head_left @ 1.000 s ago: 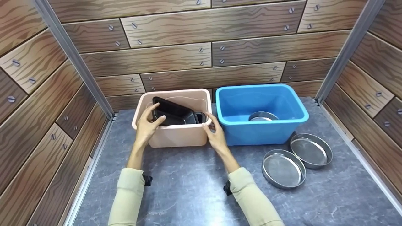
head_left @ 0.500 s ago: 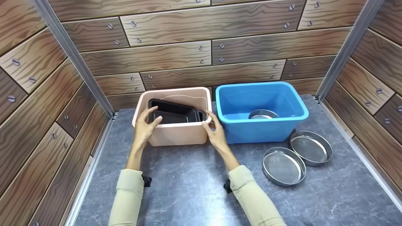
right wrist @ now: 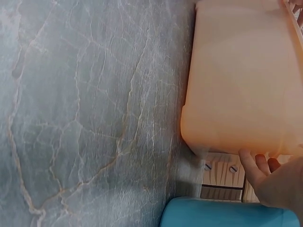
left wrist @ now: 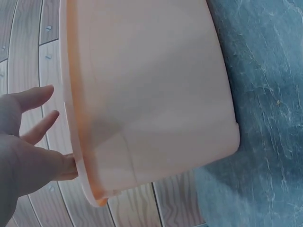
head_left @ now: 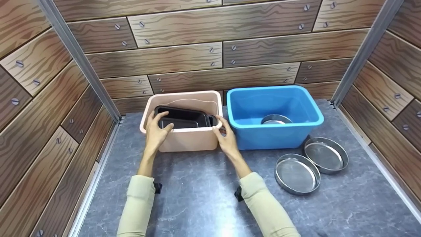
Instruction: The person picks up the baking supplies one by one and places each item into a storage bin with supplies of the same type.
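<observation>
A black rectangular loaf pan (head_left: 184,123) sits inside the pink plastic bin (head_left: 189,141), beside another black piece (head_left: 212,120) at the right end. At the bin's front left corner is my left hand (head_left: 156,133), its thumb and fingers spread around the pan's left end. The left wrist view shows those fingers (left wrist: 42,130) loosely parted at the rim. My right hand (head_left: 227,140) holds the front right corner, thumb on the front and fingers along the side. From the right wrist, its fingertips (right wrist: 261,163) appear against the bin wall.
A blue bin (head_left: 273,137) stands just right of the pink one, with a round metal pan (head_left: 275,118) inside. Two similar round pans, a nearer one (head_left: 297,174) and a farther one (head_left: 325,156), lie on the grey marbled table (head_left: 194,197). Wood-patterned walls (head_left: 184,59) enclose the table.
The loaf pan has gone from tilted at the rim to lower and flatter inside the pink bin. My left hand has moved slightly right; my right hand stays at the corner.
</observation>
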The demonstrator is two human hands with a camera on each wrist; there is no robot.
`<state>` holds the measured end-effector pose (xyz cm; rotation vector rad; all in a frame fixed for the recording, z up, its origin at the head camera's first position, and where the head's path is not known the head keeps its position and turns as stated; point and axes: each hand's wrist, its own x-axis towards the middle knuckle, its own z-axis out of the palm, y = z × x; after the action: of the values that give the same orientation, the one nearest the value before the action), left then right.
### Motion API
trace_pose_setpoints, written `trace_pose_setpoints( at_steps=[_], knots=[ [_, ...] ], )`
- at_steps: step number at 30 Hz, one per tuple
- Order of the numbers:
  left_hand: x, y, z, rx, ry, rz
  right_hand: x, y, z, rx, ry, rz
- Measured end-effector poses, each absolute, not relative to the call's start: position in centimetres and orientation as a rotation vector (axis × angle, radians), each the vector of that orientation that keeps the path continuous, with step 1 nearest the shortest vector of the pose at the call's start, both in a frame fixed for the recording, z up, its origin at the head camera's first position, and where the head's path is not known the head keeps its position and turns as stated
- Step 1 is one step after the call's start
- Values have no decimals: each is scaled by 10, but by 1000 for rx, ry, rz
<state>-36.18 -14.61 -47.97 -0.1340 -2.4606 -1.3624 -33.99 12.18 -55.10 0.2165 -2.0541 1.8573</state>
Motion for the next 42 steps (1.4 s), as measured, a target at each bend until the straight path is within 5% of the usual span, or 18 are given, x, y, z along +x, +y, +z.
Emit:
trace_pose_setpoints(
  at_steps=[17,42],
  knots=[
    [-338,-110,-493,-276,-2263,-1662,-338,134,-548,134,-2112,1880],
    [-297,-22,-497,-586,-2156,-1990,-280,152,-533,-25,-1934,2010]
  ],
)
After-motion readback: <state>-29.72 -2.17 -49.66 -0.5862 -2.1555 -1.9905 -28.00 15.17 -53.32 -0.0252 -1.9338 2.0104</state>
